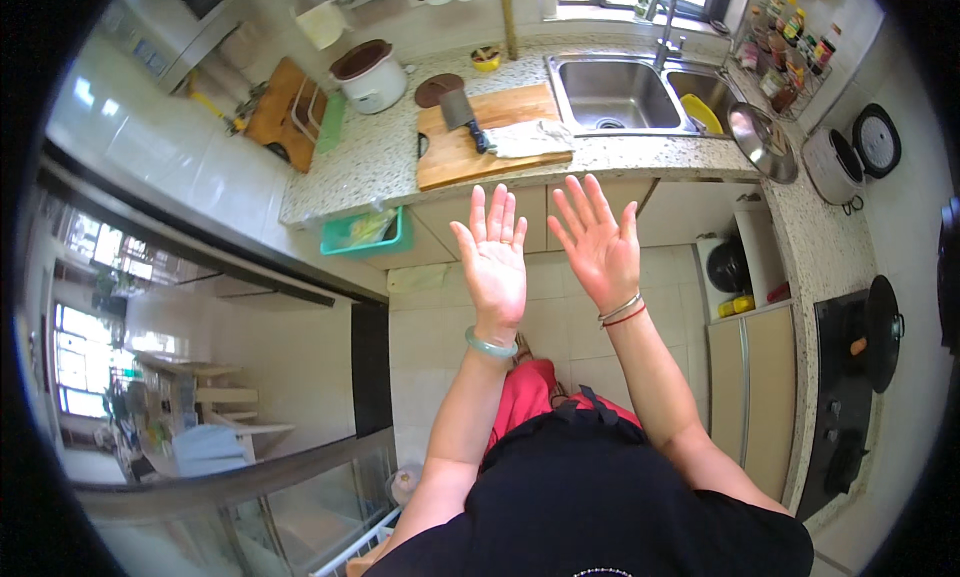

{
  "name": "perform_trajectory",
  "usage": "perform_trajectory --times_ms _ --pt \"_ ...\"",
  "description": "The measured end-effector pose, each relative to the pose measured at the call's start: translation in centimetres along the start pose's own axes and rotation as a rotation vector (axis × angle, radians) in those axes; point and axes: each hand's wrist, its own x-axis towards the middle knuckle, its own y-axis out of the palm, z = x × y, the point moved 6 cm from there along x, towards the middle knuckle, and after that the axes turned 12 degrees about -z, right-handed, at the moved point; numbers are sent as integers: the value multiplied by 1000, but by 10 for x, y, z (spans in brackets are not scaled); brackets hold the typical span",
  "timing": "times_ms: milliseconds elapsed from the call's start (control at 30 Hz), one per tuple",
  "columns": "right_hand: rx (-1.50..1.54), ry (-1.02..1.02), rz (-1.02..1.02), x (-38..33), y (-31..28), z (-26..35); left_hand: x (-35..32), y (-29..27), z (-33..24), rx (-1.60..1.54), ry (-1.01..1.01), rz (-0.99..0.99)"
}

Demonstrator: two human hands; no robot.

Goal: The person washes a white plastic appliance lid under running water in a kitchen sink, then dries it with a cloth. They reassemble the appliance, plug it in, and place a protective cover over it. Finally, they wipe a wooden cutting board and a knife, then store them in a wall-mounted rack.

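My left hand (494, 267) is held out palm up with its fingers spread, and nothing lies in it. A pale green bangle (490, 343) circles that wrist. Beside it, my right hand (603, 245) is also palm up, fingers apart and bare. Thin bracelets (622, 311), one of them red, ring the right wrist. Both hands hover before the counter's front edge. Beyond them a wooden cutting board (535, 107) carries a cleaver (460, 112) with a dark handle and a crumpled white cloth (525, 138). Neither hand touches these.
A double steel sink (612, 89) with a yellow basin (700, 111) is at the back right; a pot lid (762, 142) leans beside it. A white cooker (368, 77) stands back left, above a teal bin (362, 235). A stove (842, 377) with a wok (884, 332) lies right.
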Motion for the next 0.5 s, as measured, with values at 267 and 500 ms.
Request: perform_trajectory --times_ms 267,500 --pt "-113 -15 -129 139 -55 1 135 -16 43 116 -75 -22" --pt "-188 34 -288 284 -85 -29 278 -39 61 169 -133 -101"
